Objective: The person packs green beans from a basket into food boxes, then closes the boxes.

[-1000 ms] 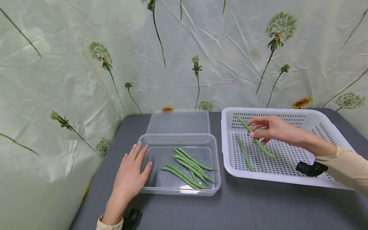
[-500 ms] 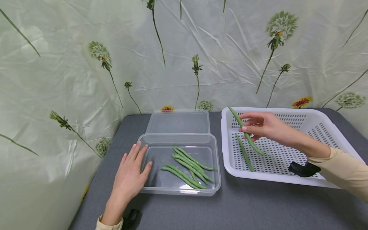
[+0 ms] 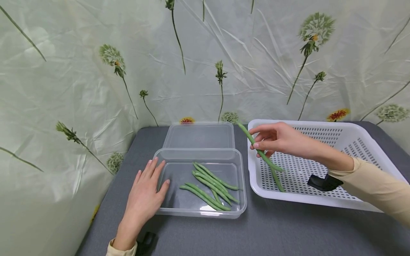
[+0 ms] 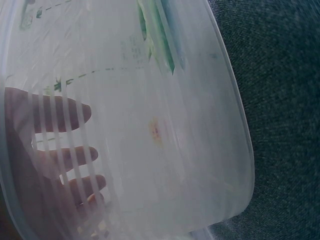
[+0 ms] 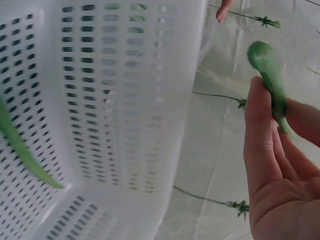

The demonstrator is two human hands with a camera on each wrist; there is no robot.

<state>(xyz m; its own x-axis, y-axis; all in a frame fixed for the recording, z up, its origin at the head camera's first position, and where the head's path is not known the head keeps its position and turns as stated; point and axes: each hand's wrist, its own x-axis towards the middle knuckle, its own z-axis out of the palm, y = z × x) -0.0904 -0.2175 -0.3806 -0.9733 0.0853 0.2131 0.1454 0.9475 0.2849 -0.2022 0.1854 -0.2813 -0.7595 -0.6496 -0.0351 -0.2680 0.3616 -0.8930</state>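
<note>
My right hand point(image 3: 277, 140) pinches a green bean point(image 3: 246, 133) between thumb and fingers, over the left rim of the white perforated basket point(image 3: 320, 203). In the right wrist view the same bean point(image 5: 267, 65) shows end-on at the fingertips. Below it another green bean point(image 3: 277, 180) lies in the basket, partly hidden behind the held one. My left hand point(image 3: 144, 193) rests with straight, spread fingers at the left rim of a clear plastic container point(image 3: 200, 153). Several green beans point(image 3: 211, 185) lie inside that container. The left wrist view shows the fingers through its clear wall point(image 4: 165, 165).
A clear lid point(image 3: 199, 135) lies flat behind the container. Grey cloth point(image 3: 256, 231) covers the table, and a shiny flower-printed sheet point(image 3: 192, 81) hangs behind and at the left. A narrow strip of table separates container and basket.
My right hand has carried the pinched bean leftward and up, from above the basket's inside to its left rim. The left hand, the container and its beans have stayed put.
</note>
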